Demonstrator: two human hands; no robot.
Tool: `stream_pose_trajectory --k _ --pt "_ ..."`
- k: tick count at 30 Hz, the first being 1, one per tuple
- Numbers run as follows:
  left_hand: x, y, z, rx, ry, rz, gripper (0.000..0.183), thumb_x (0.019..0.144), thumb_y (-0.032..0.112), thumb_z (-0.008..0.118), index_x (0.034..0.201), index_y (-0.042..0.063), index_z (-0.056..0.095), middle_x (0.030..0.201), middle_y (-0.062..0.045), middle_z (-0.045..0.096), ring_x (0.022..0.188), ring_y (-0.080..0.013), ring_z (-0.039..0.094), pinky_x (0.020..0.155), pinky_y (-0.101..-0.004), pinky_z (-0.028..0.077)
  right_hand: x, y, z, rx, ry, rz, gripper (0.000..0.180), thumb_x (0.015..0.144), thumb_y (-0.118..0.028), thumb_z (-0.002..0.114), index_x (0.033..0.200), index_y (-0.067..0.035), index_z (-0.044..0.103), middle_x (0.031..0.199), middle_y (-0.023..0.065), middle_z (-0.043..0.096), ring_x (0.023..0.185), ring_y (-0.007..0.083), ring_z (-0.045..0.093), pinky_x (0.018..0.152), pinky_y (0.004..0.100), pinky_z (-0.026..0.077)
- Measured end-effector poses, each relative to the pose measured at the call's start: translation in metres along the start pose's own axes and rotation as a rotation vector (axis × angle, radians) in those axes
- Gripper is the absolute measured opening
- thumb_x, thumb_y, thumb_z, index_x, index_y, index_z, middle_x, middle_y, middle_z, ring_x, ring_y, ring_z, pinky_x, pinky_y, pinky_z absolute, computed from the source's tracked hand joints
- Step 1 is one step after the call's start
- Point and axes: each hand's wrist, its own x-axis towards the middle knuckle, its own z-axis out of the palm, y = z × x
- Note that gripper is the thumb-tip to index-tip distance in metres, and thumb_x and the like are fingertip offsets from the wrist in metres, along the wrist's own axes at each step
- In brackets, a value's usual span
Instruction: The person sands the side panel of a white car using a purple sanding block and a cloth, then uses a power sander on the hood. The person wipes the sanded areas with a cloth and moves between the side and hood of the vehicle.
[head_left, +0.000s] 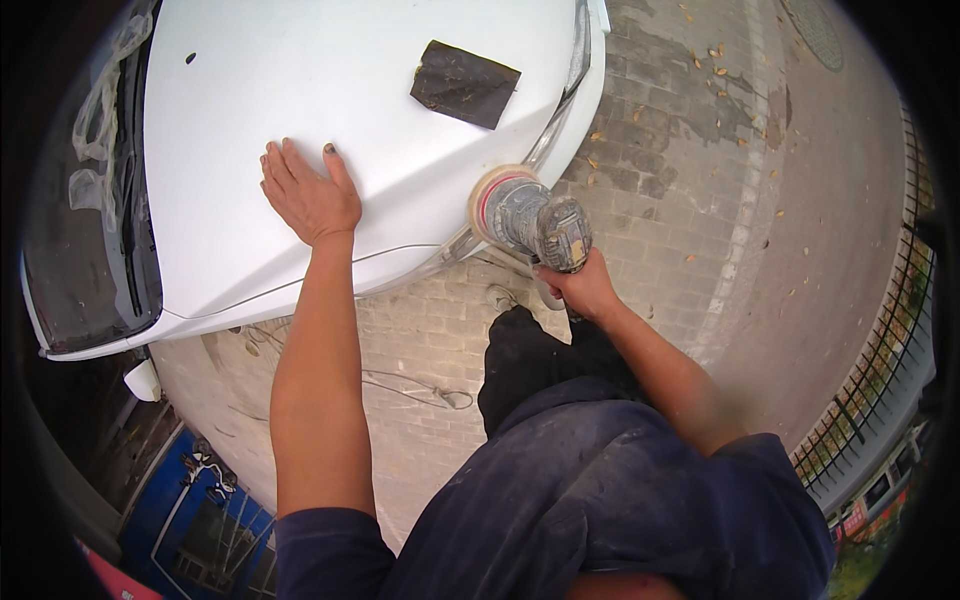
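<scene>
My left hand (313, 191) lies flat with its fingers apart on the white car hood (300, 75). In my right hand (581, 285) is the handle of a dusty electric polisher (529, 210). The round pad (487, 199) of the polisher is tilted on edge at the front corner of the car, beside the headlight (459, 247); whether it touches the car cannot be told. A dark, creased sheet (466, 85), perhaps sandpaper, rests on the hood ahead of the polisher.
A cable (420, 386) lies on the paving bricks (420, 330) below the car. Clear plastic film (105, 124) hangs at the windshield on the left. The car's side mirror (142, 381) juts out lower left. A black metal fence (862, 405) runs along the right.
</scene>
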Motion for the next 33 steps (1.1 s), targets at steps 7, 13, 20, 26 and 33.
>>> stream_pose_trajectory --k 7,13,20,26,33 --pt "0.000 -0.001 -0.001 -0.014 -0.028 -0.021 0.070 0.112 0.044 0.060 0.162 -0.003 0.050 0.174 -0.025 0.043 0.165 -0.0427 0.032 0.137 -0.0579 0.024 -0.002 -0.009 -0.004 0.017 0.011 -0.077 0.019 0.089 -0.013 0.087 0.093 0.002 0.076 0.072 0.0077 0.073 0.060 0.0176 0.069 0.059 0.0383 0.054" --pt "0.000 -0.002 -0.002 -0.010 -0.030 -0.024 0.069 0.112 0.044 0.059 0.162 -0.003 0.050 0.174 -0.024 0.042 0.166 -0.0416 0.032 0.138 -0.0562 0.023 -0.003 -0.015 -0.004 -0.016 0.017 0.063 0.020 0.090 -0.016 0.085 0.092 0.002 0.076 0.072 0.0078 0.073 0.061 0.0180 0.070 0.060 0.0387 0.054" --pt "0.000 0.001 -0.001 0.015 -0.024 -0.017 0.068 0.113 0.044 0.058 0.162 -0.002 0.051 0.174 -0.025 0.044 0.165 -0.0418 0.034 0.137 -0.0548 0.024 -0.002 -0.016 -0.005 -0.116 0.009 0.021 0.022 0.090 -0.018 0.087 0.093 0.001 0.078 0.073 0.0086 0.075 0.064 0.0183 0.071 0.062 0.0384 0.055" --pt "-0.001 0.001 0.000 -0.006 -0.014 -0.017 0.069 0.111 0.043 0.060 0.161 -0.003 0.050 0.173 -0.025 0.044 0.165 -0.0425 0.033 0.137 -0.0577 0.024 -0.003 -0.017 -0.002 -0.151 0.009 0.003 0.029 0.089 -0.021 0.089 0.104 0.002 0.081 0.078 0.0124 0.078 0.067 0.0226 0.073 0.068 0.0423 0.058" --pt "0.000 0.001 0.000 -0.010 -0.015 -0.010 0.069 0.111 0.044 0.061 0.161 -0.003 0.050 0.173 -0.024 0.044 0.165 -0.0425 0.033 0.137 -0.0584 0.024 -0.005 -0.019 0.000 -0.195 -0.024 0.040 0.028 0.089 -0.021 0.089 0.101 0.003 0.080 0.075 0.0122 0.076 0.065 0.0231 0.072 0.066 0.0424 0.057"
